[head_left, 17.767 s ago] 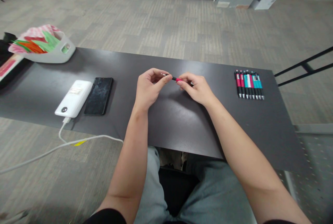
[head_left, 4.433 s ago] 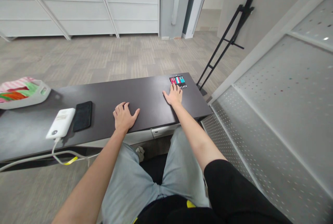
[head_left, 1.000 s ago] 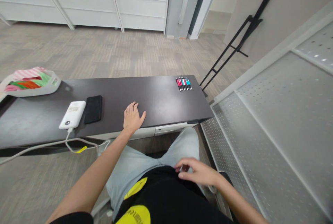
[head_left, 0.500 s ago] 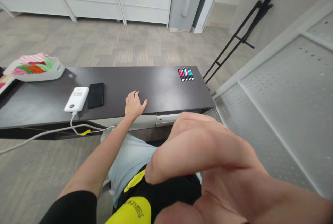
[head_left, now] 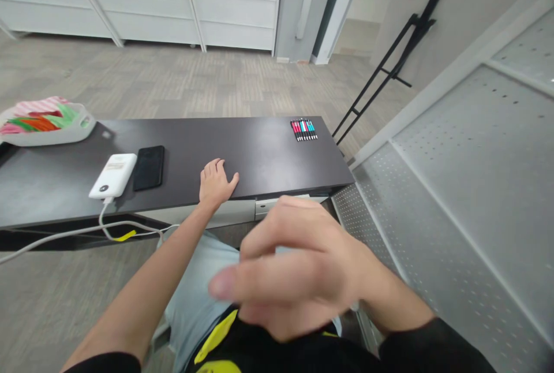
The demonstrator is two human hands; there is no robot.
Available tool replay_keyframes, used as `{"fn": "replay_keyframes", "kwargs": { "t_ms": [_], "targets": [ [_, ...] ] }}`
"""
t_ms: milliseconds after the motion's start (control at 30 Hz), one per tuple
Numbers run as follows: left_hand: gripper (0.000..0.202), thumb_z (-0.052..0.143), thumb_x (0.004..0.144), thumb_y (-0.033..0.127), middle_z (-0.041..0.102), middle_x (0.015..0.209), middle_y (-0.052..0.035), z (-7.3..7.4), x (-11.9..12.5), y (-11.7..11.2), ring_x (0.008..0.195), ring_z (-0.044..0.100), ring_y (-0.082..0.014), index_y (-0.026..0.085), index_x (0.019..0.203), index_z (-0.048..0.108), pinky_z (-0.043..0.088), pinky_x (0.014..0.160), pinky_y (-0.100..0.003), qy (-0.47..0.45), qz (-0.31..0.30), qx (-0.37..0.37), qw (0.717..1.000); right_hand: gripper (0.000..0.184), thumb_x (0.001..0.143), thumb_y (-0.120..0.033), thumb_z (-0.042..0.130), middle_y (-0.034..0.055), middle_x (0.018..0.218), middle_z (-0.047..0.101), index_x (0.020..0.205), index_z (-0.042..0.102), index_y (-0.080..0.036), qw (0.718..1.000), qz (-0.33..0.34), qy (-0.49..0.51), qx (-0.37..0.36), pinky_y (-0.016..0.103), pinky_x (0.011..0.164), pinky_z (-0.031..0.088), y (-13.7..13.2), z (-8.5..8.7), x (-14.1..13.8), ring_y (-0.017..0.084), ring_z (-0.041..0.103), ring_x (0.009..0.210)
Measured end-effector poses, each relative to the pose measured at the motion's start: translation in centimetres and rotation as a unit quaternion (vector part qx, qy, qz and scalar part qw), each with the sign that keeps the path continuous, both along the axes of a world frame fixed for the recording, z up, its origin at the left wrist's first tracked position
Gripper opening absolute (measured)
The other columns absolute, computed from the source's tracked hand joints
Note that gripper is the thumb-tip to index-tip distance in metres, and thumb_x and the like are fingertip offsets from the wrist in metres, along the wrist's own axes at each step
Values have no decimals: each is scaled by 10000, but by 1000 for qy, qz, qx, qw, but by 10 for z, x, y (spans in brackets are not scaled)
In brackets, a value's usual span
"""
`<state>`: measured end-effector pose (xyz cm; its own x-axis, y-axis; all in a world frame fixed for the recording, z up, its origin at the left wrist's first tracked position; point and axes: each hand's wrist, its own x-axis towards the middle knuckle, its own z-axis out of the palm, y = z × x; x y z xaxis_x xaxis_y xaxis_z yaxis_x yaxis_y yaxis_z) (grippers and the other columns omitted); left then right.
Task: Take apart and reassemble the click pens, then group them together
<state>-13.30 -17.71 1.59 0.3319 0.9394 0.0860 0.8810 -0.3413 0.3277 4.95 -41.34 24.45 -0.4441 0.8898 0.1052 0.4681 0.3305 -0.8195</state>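
Observation:
My left hand lies flat and open on the near edge of the dark table, holding nothing. My right hand is raised close to the camera, large and blurred, its fingers stretched out to the left with nothing in them. A row of several red and teal pens lies at the table's far right corner, well away from both hands.
A white power bank with a cable hanging off the table lies beside a black phone. A grey tray of coloured paper sits at the far left. A perforated metal panel stands on the right.
My right hand lifted from my lap towards the camera and now sits a little lower with fingers extended. My left hand stays flat on the table edge. The view shifted slightly.

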Motion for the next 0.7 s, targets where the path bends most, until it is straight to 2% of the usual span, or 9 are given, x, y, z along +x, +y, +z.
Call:
{"fn": "replay_keyframes", "kwargs": {
  "t_ms": [67,133,233,300,400,433,500,600,700],
  "targets": [
    [775,506,1154,460,541,1831,-340,1,1,-1,1716,493,-489,-58,1729,519,399,1449,-629,-3,3,4,1000,262,1128,-583,795,21,1230,905,1308,849,-399,995,30,-49,80,537,1145,691,30,-30,10,300,878,1111],
    [776,480,1146,466,545,1832,-341,3,1,-1,1717,496,-487,-52,1722,529,404,1447,-630,-3,6,5,1000,236,1142,-526,802,64,1326,897,1304,834,-358,988,11,-125,85,556,1097,683,52,-69,28,333,862,1175],
    [799,457,1121,511,545,1843,-333,6,1,-3,1729,498,-469,-8,1722,547,422,1443,-613,6,9,1,1000,35,1121,-320,841,57,1244,901,1148,820,-329,981,-40,-191,-11,472,998,669,70,-122,68,296,855,1109],
    [830,395,1130,589,556,1847,-300,8,0,-3,1738,502,-454,61,1751,549,437,1442,-605,9,7,-2,1000,126,1093,-177,824,52,1180,896,1118,802,-298,974,-129,-177,-63,398,990,641,82,-143,99,244,830,1060],
    [872,337,1117,651,580,1839,-249,9,-1,-4,1747,505,-452,168,1815,539,449,1448,-624,6,13,-1,1000,106,1092,-92,801,74,1149,871,1131,814,-190,933,-273,-207,-114,318,980,570,107,-158,144,171,763,996],
    [889,328,1111,667,586,1837,-232,10,-2,-4,1749,505,-452,203,1845,520,454,1449,-630,5,14,-1,1000,96,1106,-90,782,102,1174,859,1187,815,-129,920,-303,-217,-121,308,1001,546,117,-160,158,156,747,1014],
    [915,323,1106,694,594,1830,-206,10,-2,-4,1749,509,-454,263,1902,461,462,1450,-644,2,14,-3,1000,217,1160,-116,701,201,1321,823,1336,771,-9,895,-360,-231,-124,317,1051,510,136,-164,183,145,723,1066],
    [918,338,1113,682,602,1813,-215,9,-2,-4,1742,512,-475,282,1937,404,456,1451,-692,-3,12,-2,1000,389,1186,-184,696,358,1559,700,1464,681,89,857,-433,-246,-133,335,1135,469,160,-169,210,174,706,1228],
    [911,330,1117,681,591,1811,-232,8,-3,-3,1742,499,-493,266,1923,425,454,1447,-724,-3,8,-3,1000,502,1193,-309,720,376,1565,688,1452,668,118,837,-467,-249,-143,339,1167,443,174,-172,222,224,678,1379]
  ]
}}
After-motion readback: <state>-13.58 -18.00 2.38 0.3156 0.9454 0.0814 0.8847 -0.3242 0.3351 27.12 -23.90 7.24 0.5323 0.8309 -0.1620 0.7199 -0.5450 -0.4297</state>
